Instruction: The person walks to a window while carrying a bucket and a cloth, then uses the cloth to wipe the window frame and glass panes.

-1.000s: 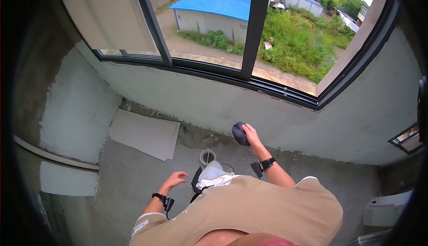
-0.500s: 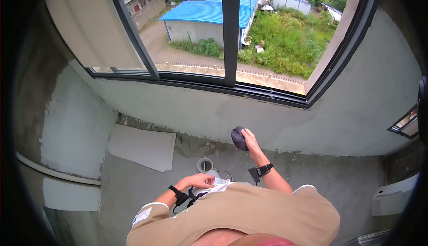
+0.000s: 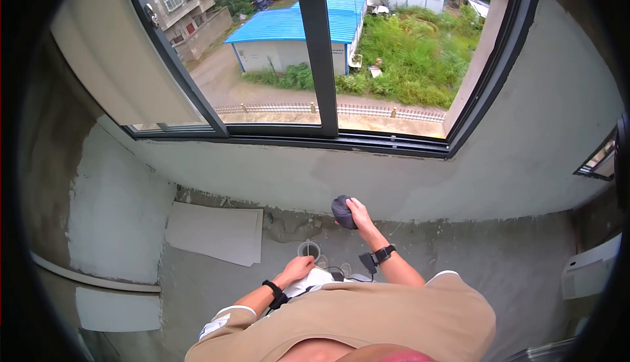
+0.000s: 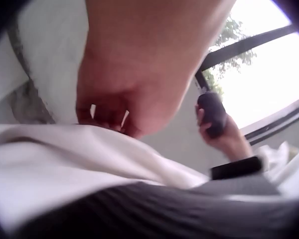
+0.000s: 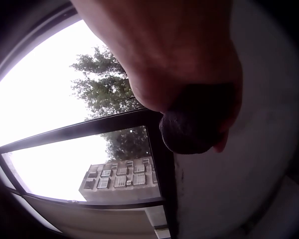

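Observation:
My right hand [image 3: 358, 213] grips a dark grey, rounded soft bundle [image 3: 342, 212] in front of the wall below the window. In the right wrist view the bundle [image 5: 189, 130] sits in my palm, with fingers wrapped round its far side. My left hand [image 3: 299, 268] is at waist height over white cloth [image 3: 311, 280], its fingers bent downward. The left wrist view shows my left hand [image 4: 132, 94] close over white fabric [image 4: 89, 154], which hides the fingertips; I cannot tell whether they pinch it.
A pail [image 3: 318, 250] with a thin stick in it stands on the bare concrete floor [image 3: 459, 283]. Pale flat boards [image 3: 220, 234] lie to the left by the wall. A dark-framed sliding window [image 3: 326, 80] spans the wall ahead, with a blind [image 3: 118, 53] on its left part.
My left hand has moved from out at the left, inward and forward to the white cloth at the waist. The right hand still holds the bundle, nearly in place. The head view has shifted.

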Tool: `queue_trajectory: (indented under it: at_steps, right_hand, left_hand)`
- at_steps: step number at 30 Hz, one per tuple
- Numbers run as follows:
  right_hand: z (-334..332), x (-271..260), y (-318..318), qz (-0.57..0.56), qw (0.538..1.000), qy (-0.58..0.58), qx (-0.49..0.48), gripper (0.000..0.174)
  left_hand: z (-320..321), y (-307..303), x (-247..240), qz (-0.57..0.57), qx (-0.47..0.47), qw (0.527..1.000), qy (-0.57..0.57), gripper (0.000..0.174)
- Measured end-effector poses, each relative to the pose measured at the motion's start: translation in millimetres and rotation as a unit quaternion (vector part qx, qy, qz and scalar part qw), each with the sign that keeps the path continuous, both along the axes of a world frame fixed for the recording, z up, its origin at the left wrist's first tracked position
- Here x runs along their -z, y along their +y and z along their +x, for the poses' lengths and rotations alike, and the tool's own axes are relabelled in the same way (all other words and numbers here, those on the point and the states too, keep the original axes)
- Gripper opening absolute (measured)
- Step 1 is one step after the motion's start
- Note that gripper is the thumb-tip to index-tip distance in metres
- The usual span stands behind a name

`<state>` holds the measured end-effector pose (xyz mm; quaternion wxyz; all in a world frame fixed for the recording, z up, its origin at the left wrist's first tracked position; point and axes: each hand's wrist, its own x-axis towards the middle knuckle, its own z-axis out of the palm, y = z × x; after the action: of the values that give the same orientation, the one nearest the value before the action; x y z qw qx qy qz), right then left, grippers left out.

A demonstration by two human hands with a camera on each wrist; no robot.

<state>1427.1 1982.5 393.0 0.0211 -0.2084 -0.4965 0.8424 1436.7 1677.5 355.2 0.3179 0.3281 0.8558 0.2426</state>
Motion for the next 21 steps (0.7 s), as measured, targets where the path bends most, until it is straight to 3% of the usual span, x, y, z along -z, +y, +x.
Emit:
queue_trajectory:
  at_steps: [7,9,13,15,17,19,21]
  right_hand:
    - [-7,-15,-4,-0.004,1.000,0.003,0.014,0.030]
    - [-8,-15,-1,0.009,1.000,0.005,0.007,0.030]
    - [-10,-22,1,0.030,1.000,0.002,0.002,0.029]
    - [-12,-26,0,0.025,1.000,0.002,0.009,0.029]
    - [-13,-29,0,0.018,1.000,0.002,0.014,0.029]
    - [-14,-29,0,0.036,0.999,-0.002,0.016,0.028]
    - [-15,-32,1,0.037,0.999,0.002,0.020,0.028]
  left_hand:
    - [-41,18,-25,-0.009,0.191,0.959,-0.207,0.038]
    - [-44,22,-27,-0.058,0.243,0.908,-0.338,0.041]
    - [-51,40,-17,-0.058,0.213,0.926,-0.307,0.045]
    - [-55,54,-12,-0.042,0.182,0.949,-0.256,0.040]
    - [-56,68,-27,-0.084,0.096,0.983,-0.134,0.035]
    - [-58,66,-34,-0.061,0.147,0.972,-0.174,0.032]
    - [-60,57,-53,-0.033,0.158,0.947,-0.277,0.040]
